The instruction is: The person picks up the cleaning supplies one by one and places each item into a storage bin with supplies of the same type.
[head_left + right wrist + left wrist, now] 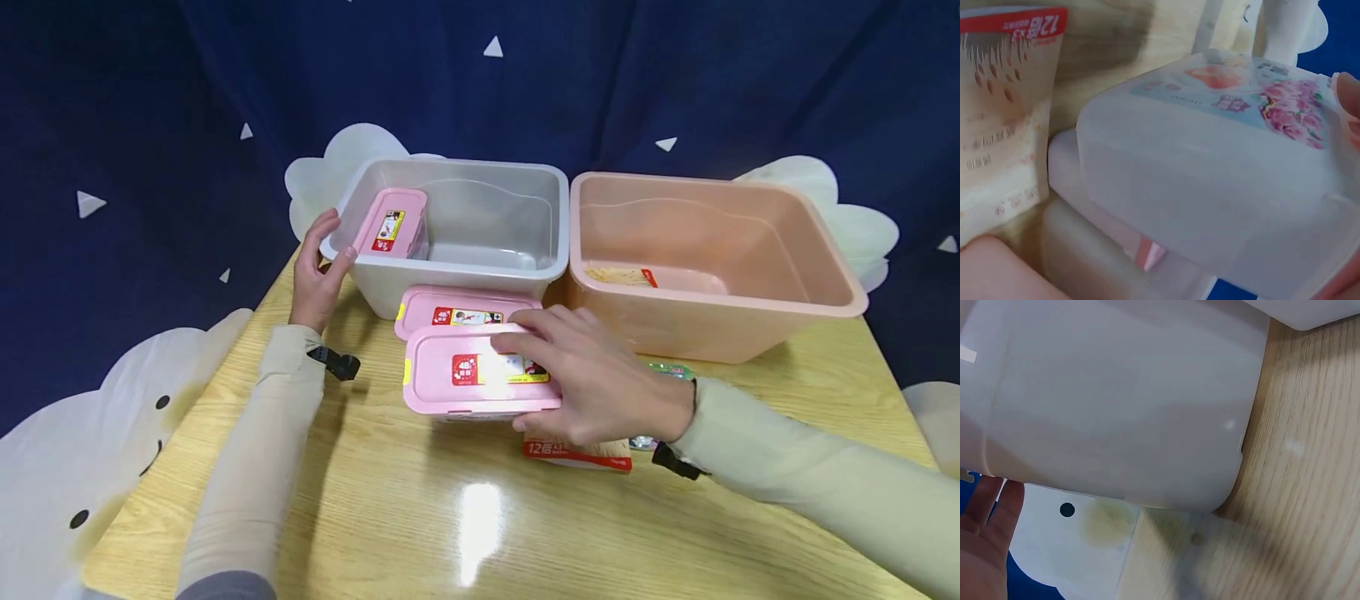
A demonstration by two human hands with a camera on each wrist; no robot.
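Note:
My right hand (607, 375) grips a plastic box with a pink lid (442, 367) by its right end, thumb at the near side and fingers over the lid. In the right wrist view this box (1179, 181) shows a translucent body with a rose label. Behind it, at the front of the grey bin (457, 271), is a second pink-lidded box (416, 304), partly covered. A third pink-lidded box (401, 204) sits inside that bin at the left. My left hand (318, 279) holds the bin's left front corner; in the left wrist view fingers (1007, 509) touch its outer wall.
A peach bin (690, 321) stands right of the grey one, with a beige-and-red packet (618, 277) inside. Under my right hand lie another red-and-beige packet (577, 454) and a green package (671, 369), both partly hidden. A dark blue curtain (525, 83) hangs behind the table.

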